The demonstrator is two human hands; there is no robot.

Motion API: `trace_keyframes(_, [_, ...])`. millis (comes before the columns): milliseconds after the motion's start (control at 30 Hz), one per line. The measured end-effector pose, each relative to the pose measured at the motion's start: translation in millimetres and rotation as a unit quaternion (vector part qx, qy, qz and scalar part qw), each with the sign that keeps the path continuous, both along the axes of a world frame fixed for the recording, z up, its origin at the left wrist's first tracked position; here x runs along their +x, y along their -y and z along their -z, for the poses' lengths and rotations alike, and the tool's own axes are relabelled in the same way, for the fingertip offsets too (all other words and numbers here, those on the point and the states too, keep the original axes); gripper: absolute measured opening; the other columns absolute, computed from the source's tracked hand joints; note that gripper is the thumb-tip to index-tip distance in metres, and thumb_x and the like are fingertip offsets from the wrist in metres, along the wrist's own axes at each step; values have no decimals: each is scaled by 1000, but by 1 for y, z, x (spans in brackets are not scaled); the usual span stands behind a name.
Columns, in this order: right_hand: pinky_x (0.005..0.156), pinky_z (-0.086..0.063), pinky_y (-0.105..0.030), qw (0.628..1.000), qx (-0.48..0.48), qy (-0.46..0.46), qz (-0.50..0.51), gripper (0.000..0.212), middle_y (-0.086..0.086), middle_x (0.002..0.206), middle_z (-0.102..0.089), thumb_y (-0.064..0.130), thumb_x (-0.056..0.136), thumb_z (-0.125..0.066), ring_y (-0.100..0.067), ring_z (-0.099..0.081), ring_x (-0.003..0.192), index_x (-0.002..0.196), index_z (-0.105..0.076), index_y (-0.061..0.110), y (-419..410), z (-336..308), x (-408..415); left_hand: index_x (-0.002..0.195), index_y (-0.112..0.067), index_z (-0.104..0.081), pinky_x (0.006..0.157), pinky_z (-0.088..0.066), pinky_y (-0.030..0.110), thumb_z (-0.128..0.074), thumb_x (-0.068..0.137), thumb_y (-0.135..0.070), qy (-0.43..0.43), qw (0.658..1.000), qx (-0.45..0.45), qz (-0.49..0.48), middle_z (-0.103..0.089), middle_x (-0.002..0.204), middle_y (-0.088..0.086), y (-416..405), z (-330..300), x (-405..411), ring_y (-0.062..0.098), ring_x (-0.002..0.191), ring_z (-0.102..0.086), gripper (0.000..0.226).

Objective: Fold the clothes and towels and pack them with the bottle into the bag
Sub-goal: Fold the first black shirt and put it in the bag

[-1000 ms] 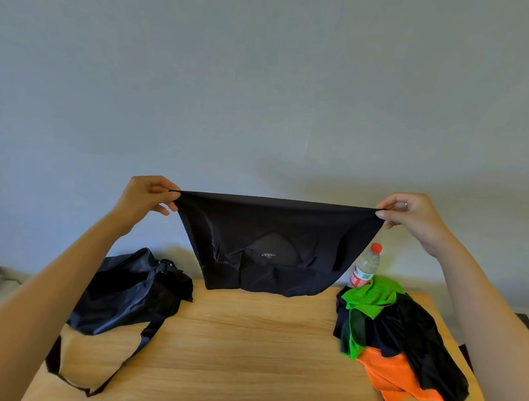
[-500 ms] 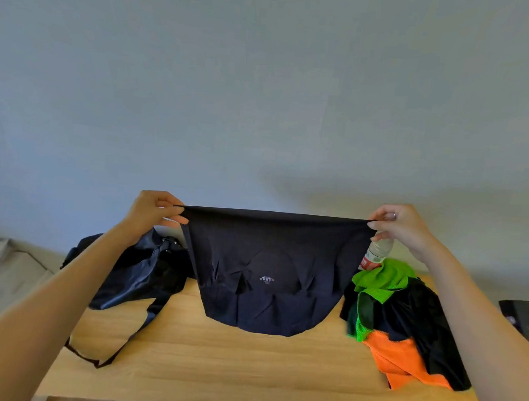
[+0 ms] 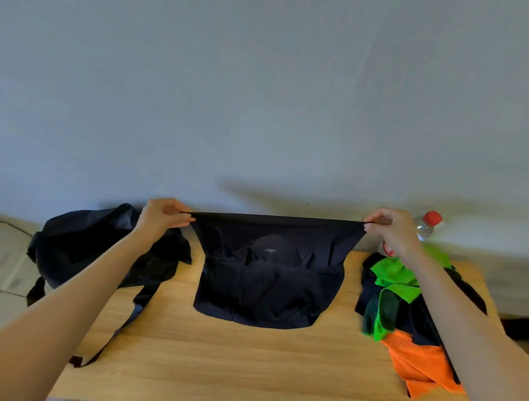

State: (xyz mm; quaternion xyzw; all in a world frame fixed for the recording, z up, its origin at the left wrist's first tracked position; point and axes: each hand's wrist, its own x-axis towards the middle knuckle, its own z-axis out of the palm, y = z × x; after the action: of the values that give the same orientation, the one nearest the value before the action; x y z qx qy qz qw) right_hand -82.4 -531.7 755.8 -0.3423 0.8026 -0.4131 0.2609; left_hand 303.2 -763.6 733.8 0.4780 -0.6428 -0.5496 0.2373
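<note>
I see my left hand [image 3: 163, 217] pinching one top corner of the black shirt [image 3: 271, 275], thumb and fingers curled tight on the hem. My right hand [image 3: 390, 231] pinches the other top corner the same way. Between the two hands the top edge is pulled into a taut, level line. The shirt hangs down from that edge above the middle of the desk [image 3: 232, 359]; its lower part looks bunched and creased, and its rounded bottom hem appears to reach the wood, though I cannot tell for sure that it touches. A small pale logo shows near the middle of the cloth.

To the left, behind my left forearm, the dark bag [image 3: 87, 245] slumps on the far left corner of the desk, part of it over the edge. Its strap [image 3: 116, 330] trails toward me across the wood.

To the right, under my right forearm, lies a heap of unfolded things: a green mesh piece [image 3: 397, 279] on top at the back, a dark garment [image 3: 410, 321] under it, and an orange mesh piece [image 3: 420, 365] nearest me. Behind the heap, just past my right hand, the bottle [image 3: 427, 225] stands upright with its red cap on, my hand covering its lower part. A plain grey wall [image 3: 263, 91] rises behind the desk
</note>
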Motion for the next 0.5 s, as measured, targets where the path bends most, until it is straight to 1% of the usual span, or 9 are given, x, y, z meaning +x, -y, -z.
trace_keyframes(67, [66,-44,-3,1000,0,5,0,16,-12,82,-65,-13,75,-65,-5,-60,69,74,-64,3,4,14,-4,79,-6,-66,71,-55,16,-66,80,7,9,1000,-4,8,-70,77,0,5,14,-2,10,76,-71,13])
trace_keyframes(167, [68,-45,-4,1000,3,24,-10,24,-9,82,-64,-15,74,-65,5,-61,66,69,-63,8,-1,37,-4,82,-8,-69,77,-54,19,-68,79,4,63,997,-20,38,-72,86,-3,4,39,3,9,80,-70,12])
trace_keyframes(233, [71,-45,-5,999,19,38,-25,26,-9,84,-64,-16,74,-65,7,-61,70,69,-62,9,-12,55,-1,80,-12,-70,78,-53,19,-69,78,3,98,993,-18,59,-71,92,-2,-2,56,8,6,82,-68,15])
trace_keyframes(267, [73,-45,-6,998,30,38,-31,27,-9,85,-65,-16,74,-65,4,-62,74,68,-63,10,-18,65,1,79,-13,-69,77,-53,17,-69,77,5,106,992,-8,65,-70,92,-2,-7,65,11,4,81,-68,19])
trace_keyframes(333, [76,-46,-10,998,44,31,-37,30,-10,88,-66,-15,72,-67,-10,-63,83,68,-64,14,-32,84,7,78,-15,-69,77,-52,15,-69,76,8,126,989,9,72,-69,91,-3,-19,81,17,3,81,-67,23])
trace_keyframes(400, [76,-46,-10,998,49,32,-37,32,-10,89,-66,-17,70,-68,-15,-62,86,67,-65,15,-46,100,14,76,-17,-69,80,-50,16,-70,76,8,144,986,17,76,-68,89,-6,-32,97,24,5,85,-65,24])
trace_keyframes(433, [76,-46,-9,997,55,34,-40,32,-9,89,-66,-18,69,-68,-14,-62,87,67,-66,14,-52,107,17,75,-17,-69,82,-50,19,-70,75,7,151,985,22,78,-68,89,-7,-38,105,28,5,86,-65,24])
trace_keyframes(500, [75,-46,-8,995,73,33,-54,34,-5,89,-66,-17,69,-69,-6,-62,85,65,-68,17,-65,122,23,74,-16,-70,84,-48,24,-72,74,6,165,982,36,82,-69,90,-7,-49,119,36,8,88,-65,22])
